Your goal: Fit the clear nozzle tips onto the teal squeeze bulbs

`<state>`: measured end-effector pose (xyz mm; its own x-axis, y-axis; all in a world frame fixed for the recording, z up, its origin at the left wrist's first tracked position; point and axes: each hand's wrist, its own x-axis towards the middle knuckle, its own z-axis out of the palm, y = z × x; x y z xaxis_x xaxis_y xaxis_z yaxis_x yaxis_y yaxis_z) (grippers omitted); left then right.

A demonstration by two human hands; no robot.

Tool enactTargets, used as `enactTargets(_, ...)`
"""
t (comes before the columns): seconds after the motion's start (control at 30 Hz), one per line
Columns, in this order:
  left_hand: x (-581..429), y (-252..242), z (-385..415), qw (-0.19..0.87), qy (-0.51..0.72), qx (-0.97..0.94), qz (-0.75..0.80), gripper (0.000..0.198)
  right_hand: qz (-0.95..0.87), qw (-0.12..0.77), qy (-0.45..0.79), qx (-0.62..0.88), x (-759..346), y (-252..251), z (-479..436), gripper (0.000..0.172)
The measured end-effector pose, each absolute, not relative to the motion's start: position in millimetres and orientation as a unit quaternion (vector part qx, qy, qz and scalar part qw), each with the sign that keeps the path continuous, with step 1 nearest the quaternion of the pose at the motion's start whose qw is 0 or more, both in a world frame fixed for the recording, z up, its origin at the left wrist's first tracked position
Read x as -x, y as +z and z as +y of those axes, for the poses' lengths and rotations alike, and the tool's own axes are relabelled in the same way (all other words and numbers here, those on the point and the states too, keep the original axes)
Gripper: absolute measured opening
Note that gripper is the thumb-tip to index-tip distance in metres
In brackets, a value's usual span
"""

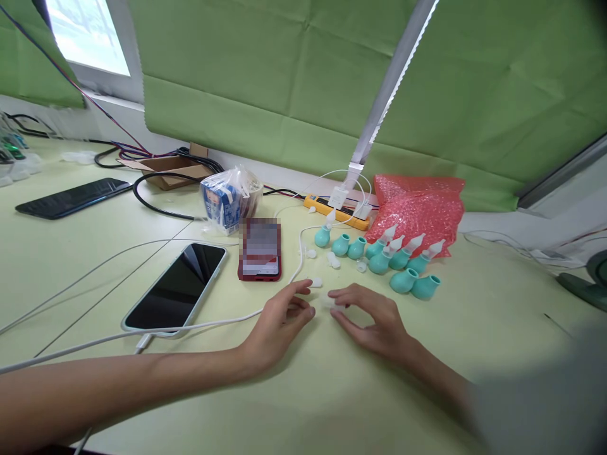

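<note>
1. Head view, nearest first: two bare forearms come in from the bottom edge and meet over the middle of the pale green table (303, 404).
2. The left hand (279, 319) rests on the table with its fingers loosely curled and closed on nothing. Its forefinger stretches out to a clear tip (316, 281), but whether it touches the tip or stops just beside it cannot be told.
3. The right hand (374, 322) lies palm down with bent fingers. Thumb and forefinger draw in around a second clear tip (327, 302), which lies on the table between the two hands. The spot is blurred, so I cannot tell whether the tip is pinched or only touched.
4. A white cable (190, 328) runs across the table and passes under the left hand. Just beyond it, left of that hand, lies a white-edged phone (175, 287) with a dark screen.
5. Past the hands lie a red-cased phone (260, 253), a few loose clear pieces, and a cluster of teal bulbs (403, 280). Some bulbs have clear tips fitted and others are bare.
6. Farther back stand a bagged carton (227, 199), a yellow power strip (336, 212) and a red bubble-wrap bag (417, 205).
7. Farthest back, a dark phone (71, 197) and a cardboard box (171, 170) lie near the wall, which is hung with green cloth (284, 95).
</note>
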<state>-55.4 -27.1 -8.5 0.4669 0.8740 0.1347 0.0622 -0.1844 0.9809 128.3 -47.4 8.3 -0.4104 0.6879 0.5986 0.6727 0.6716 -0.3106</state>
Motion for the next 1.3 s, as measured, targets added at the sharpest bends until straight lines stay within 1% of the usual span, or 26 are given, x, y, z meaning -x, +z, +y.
enactTargets(0.07, 55, -8, -27, 0.54, 0.349, -0.688, 0.337, 0.029, -0.849, 0.382, 0.018, 0.365, -124, 3, -59, 0.018)
enactTargets(0.17, 55, -6, -28, 0.532, 0.318, -0.709, 0.336, 0.024, -0.864, 0.378, 0.04, 0.331, -120, -1, -65, 0.022)
enactTargets(0.27, 55, -8, -28, 0.49, 0.317, -0.726, 0.364, 0.015, -0.833, 0.392, 0.057, 0.386, -124, 5, -58, 0.021)
enactTargets(0.33, 55, -10, -27, 0.45, 0.308, -0.749, 0.377, 0.009, -0.803, 0.396, 0.048, 0.442, -131, 8, -45, 0.017)
enactTargets(0.37, 55, -11, -27, 0.433, 0.3, -0.761, 0.379, 0.007, -0.794, 0.385, 0.038, 0.47, -135, 9, -38, 0.016)
enactTargets(0.4, 55, -11, -26, 0.421, 0.293, -0.77, 0.379, 0.006, -0.789, 0.356, 0.03, 0.5, -140, 8, -30, 0.017)
enactTargets(0.47, 55, -11, -26, 0.41, 0.285, -0.778, 0.382, 0.013, -0.783, 0.273, 0.012, 0.558, -148, 3, -16, 0.026)
enactTargets(0.53, 55, -10, -26, 0.406, 0.276, -0.781, 0.386, 0.021, -0.781, 0.214, -0.007, 0.586, -153, -5, -7, 0.029)
enactTargets(0.6, 55, -9, -27, 0.398, 0.267, -0.788, 0.387, 0.019, -0.781, 0.199, -0.011, 0.592, -155, -11, -3, 0.026)
enactTargets(0.7, 55, -8, -28, 0.382, 0.257, -0.801, 0.383, 0.014, -0.777, 0.218, 0.01, 0.59, -156, -15, -1, 0.02)
enactTargets(0.83, 55, -6, -29, 0.375, 0.258, -0.806, 0.379, 0.015, -0.773, 0.243, 0.048, 0.584, -158, -12, 3, 0.018)
enactTargets(1.0, 55, -6, -28, 0.361, 0.261, -0.817, 0.366, 0.017, -0.775, 0.251, 0.068, 0.576, -160, -7, 4, 0.01)
enactTargets(1.1, 55, -6, -28, 0.356, 0.26, -0.821, 0.363, 0.018, -0.775, 0.27, 0.089, 0.564, -157, -6, -2, 0.009)
enactTargets(1.17, 54, -5, -28, 0.352, 0.257, -0.824, 0.362, 0.019, -0.762, 0.306, 0.141, 0.553, -152, -4, -10, 0.009)
enactTargets(1.23, 54, -5, -28, 0.347, 0.252, -0.827, 0.363, 0.019, -0.711, 0.362, 0.234, 0.555, -145, -1, -22, 0.008)
enactTargets(1.3, 54, -5, -28, 0.342, 0.249, -0.83, 0.362, 0.02, -0.633, 0.411, 0.341, 0.561, -137, 2, -35, 0.012)
